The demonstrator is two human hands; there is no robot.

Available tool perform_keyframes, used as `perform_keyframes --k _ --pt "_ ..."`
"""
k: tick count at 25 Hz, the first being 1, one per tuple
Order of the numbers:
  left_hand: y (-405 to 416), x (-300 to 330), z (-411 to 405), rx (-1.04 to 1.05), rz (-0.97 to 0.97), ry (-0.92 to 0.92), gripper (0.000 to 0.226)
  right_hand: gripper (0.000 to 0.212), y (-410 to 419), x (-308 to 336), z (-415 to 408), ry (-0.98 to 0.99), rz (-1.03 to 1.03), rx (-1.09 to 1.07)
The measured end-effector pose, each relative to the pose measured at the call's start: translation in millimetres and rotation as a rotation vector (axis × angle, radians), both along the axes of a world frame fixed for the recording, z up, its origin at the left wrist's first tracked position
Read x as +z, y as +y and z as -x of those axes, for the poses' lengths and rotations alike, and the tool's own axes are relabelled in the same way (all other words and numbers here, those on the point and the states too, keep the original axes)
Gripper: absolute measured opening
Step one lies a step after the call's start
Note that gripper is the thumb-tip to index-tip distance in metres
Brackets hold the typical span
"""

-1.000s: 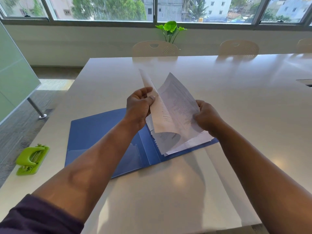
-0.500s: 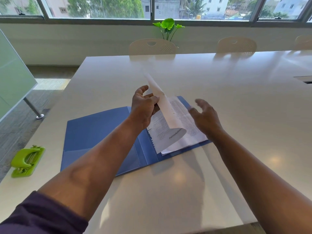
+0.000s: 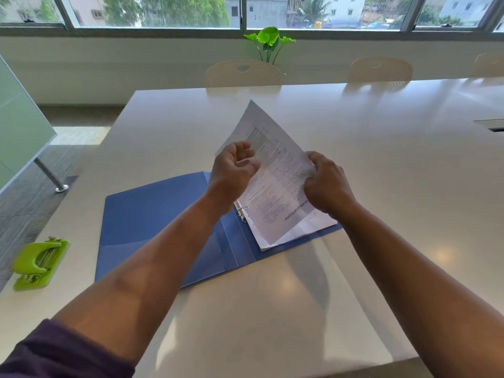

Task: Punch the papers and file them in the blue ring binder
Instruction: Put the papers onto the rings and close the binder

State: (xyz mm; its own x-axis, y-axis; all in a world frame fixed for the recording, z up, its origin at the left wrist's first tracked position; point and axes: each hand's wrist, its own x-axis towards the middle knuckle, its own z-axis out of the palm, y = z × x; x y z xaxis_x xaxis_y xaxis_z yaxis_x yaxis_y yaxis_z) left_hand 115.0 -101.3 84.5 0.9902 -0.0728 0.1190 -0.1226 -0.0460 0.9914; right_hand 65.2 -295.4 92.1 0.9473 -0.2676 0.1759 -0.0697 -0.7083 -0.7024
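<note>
The blue ring binder (image 3: 152,214) lies open on the white table (image 3: 381,173). A stack of printed papers (image 3: 300,231) sits on its right half, threaded on the metal rings (image 3: 242,212). One printed sheet (image 3: 272,148) stands lifted and tilted above the stack. My right hand (image 3: 326,184) pinches this sheet's right edge. My left hand (image 3: 234,165) hovers in front of the sheet's left edge, palm showing and fingers curled apart, gripping nothing that I can see.
A green hole punch (image 3: 38,264) sits near the table's left edge, well left of the binder. Two cream chairs (image 3: 242,73) (image 3: 380,69) and a green plant (image 3: 268,42) stand beyond the far edge. A frosted glass panel (image 3: 19,126) stands on the left.
The sheet passed from my left hand to my right hand and swung up to face me. My left hand let go and opened; my right hand closed on the right edge.
</note>
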Motion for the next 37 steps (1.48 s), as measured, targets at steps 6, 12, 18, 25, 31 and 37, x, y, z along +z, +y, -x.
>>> perform_keyframes --k 6,12,18,25,31,37 --pt "33 -63 10 -0.02 -0.56 -0.013 0.071 0.057 -22 -24 -5 0.155 -0.014 -0.077" --pt "41 -83 0 -0.15 -0.754 -0.049 0.085 0.062 -37 -45 -8 0.309 0.134 -0.097" --pt "49 -86 -17 -0.213 -0.896 -0.083 0.083 0.046 -37 -62 -12 0.38 0.402 -0.041" --pt "51 -91 -23 -0.237 -1.029 -0.08 0.081 0.078 -45 -67 -22 0.53 0.406 -0.075" --pt "60 -87 -26 -0.298 -0.961 -0.072 0.079 0.078 -40 -68 -8 0.519 0.455 -0.08" --pt "68 -73 -36 -0.441 -0.851 0.067 0.08 0.079 -31 -76 21 0.55 0.44 -0.124"
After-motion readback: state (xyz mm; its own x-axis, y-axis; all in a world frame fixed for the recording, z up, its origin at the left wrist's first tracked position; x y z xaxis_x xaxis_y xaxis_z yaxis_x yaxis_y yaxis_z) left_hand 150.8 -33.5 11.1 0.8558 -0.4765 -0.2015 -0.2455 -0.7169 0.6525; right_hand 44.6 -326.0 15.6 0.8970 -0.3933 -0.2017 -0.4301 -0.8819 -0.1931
